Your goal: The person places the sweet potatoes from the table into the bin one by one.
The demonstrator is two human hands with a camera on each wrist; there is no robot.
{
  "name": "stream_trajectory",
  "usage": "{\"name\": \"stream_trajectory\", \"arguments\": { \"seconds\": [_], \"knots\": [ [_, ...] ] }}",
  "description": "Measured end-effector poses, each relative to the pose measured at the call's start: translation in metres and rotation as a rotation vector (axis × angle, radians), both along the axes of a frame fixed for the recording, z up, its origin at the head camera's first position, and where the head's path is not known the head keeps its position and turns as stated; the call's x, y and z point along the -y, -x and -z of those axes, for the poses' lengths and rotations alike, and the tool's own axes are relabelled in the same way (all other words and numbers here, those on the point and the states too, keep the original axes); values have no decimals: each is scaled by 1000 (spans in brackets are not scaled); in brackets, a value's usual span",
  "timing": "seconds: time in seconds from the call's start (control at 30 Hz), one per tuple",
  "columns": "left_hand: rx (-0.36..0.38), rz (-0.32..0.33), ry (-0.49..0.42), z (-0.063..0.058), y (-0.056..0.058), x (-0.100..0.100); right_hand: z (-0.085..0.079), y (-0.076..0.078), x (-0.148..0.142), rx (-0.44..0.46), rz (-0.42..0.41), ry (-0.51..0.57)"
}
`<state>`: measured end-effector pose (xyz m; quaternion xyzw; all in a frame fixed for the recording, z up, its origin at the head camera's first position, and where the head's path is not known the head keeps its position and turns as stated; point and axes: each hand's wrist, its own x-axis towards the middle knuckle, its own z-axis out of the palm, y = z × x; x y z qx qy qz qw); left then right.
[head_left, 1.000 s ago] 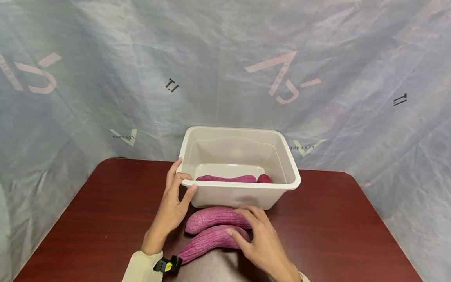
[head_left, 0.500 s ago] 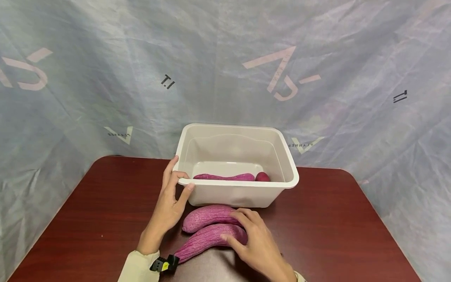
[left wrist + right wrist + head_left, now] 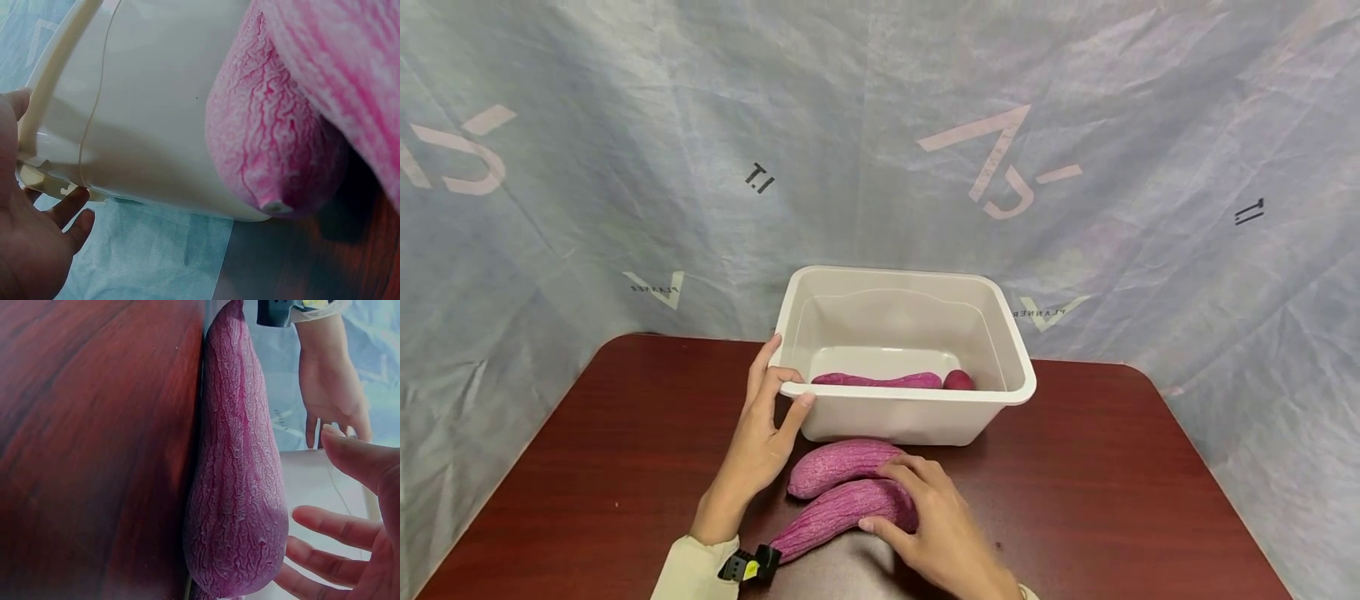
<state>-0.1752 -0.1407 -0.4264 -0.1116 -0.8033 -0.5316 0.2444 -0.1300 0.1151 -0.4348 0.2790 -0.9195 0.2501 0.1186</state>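
My left hand [image 3: 756, 442] holds the front left corner of a white plastic tub [image 3: 910, 417], thumb outside the front wall and fingers over the rim. Two long, wrinkled pink-purple vegetables lie side by side before the tub: a farther one [image 3: 838, 467] and a nearer one [image 3: 827, 521] with a narrow left end. Over the nearer vegetable's thick right end is my right hand [image 3: 936, 529], fingers on the far side and thumb on the near side. In the right wrist view its fingers are spread, fingertips right at the nearer vegetable [image 3: 240, 487].
Inside the tub lie another long purple vegetable [image 3: 880, 381] and a dark red rounded piece [image 3: 958, 381], partly hidden by the front wall. A grey printed sheet [image 3: 865, 167] hangs behind and around the reddish-brown table [image 3: 1112, 467]. A black device [image 3: 748, 567] is strapped to the left wrist.
My right hand has shifted slightly left and toward me, from across both vegetables to the nearer one's end. The left hand stays at the tub's corner.
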Motion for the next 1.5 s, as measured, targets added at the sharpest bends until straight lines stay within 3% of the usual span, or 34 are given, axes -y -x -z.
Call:
{"name": "stream_trajectory", "arguments": {
  "seconds": [0.77,1.1,1.5],
  "knots": [
    [-3,11,1,-1,-1,1,10,2,3,-78,-53,-7],
    [4,16,1,0,-1,-1,13,-1,4,-63,-18,-68],
    [-3,-2,2,0,0,-3,13,0,2,-87,-38,-83]
  ]
}}
